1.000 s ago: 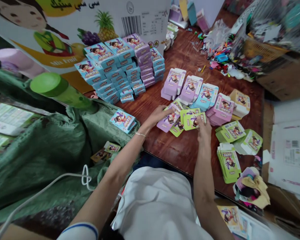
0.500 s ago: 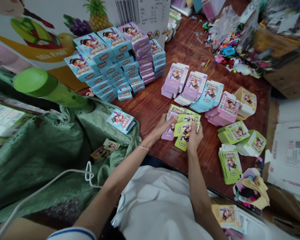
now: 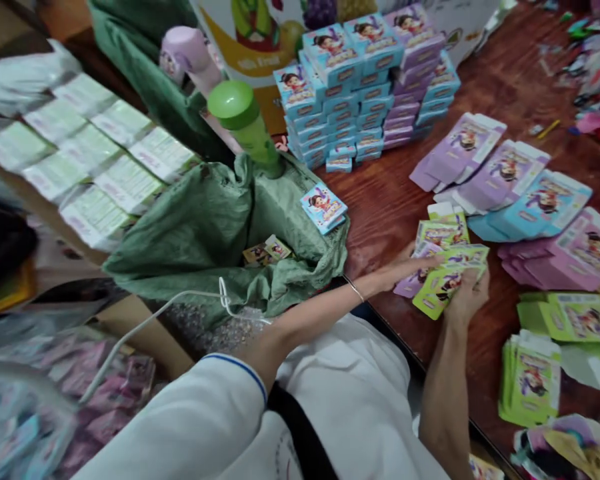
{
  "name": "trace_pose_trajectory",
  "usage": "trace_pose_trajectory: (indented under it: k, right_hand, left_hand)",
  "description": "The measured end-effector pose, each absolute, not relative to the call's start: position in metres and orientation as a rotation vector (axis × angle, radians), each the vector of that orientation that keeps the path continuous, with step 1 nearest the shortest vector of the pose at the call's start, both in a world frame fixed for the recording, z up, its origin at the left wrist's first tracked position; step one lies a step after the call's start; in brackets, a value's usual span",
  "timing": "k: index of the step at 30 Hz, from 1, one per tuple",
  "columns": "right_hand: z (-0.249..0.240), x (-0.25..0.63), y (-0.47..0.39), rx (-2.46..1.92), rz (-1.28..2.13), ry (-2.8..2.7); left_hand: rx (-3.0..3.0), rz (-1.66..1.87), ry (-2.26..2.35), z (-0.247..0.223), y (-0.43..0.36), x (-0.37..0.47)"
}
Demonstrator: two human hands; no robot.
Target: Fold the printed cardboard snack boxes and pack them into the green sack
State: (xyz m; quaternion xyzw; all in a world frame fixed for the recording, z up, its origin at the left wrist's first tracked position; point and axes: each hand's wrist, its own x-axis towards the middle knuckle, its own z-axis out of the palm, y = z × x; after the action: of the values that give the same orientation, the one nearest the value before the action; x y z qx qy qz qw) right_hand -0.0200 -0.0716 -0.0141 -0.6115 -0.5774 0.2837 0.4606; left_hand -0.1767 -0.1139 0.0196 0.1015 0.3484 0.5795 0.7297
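Observation:
Over the table's front edge, my left hand [image 3: 405, 268] is closed on flat cartons, with a purple carton [image 3: 413, 270] and a green one beside its fingers. My right hand [image 3: 467, 293] grips several green cartons [image 3: 437, 287], fanned out and overlapping those at my left hand. Just beyond them lie purple cartons [image 3: 475, 143] and blue cartons [image 3: 550, 200] in flattened stacks. Pink cartons [image 3: 570, 250] and green cartons [image 3: 530, 380] are to the right of my right hand. The fingertips are partly hidden behind the cartons.
Blue and purple boxes [image 3: 330, 93] are piled at the table's back. A green-lidded bottle [image 3: 240, 123] stands by a green sack [image 3: 190, 227], with a blue box [image 3: 323, 207] on the sack's edge. A white cable [image 3: 155, 307] crosses the left side. Small colourful items [image 3: 593, 123] lie far right.
The view has swung left, so the table things appear further right and more of the left side shows. Both hands still hold the cartons; the green ones now sit more tilted.

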Motion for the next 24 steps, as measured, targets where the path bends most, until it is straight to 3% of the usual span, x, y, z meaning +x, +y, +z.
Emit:
trace_pose_trajectory:
  k: [7, 11, 15, 20, 24]
  right_hand:
    - [0.023, -0.043, -0.089, -1.153, 0.733, -1.444]
    - [0.077, -0.094, -0.119, -1.025, 0.655, -1.527]
    - [0.102, -0.175, -0.165, -0.947, 0.719, -1.737]
    - [0.057, -0.280, -0.211, -0.723, 1.336, -1.988]
    - [0.002, -0.348, -0.218, -0.929, 1.705, -2.087]
  left_hand:
    - [0.398, 1.282, 0.788, 0.059, -0.144, -0.187]
    - [0.598, 1.383, 0.721, 0.110, -0.189, -0.242]
    - [0.386, 1.597, 0.930, 0.131, -0.267, -0.306]
    - [-0.197, 1.848, 1.373, 0.087, -0.349, -0.368]
    - [-0.460, 1.880, 1.450, 0.024, -0.369, -0.405]
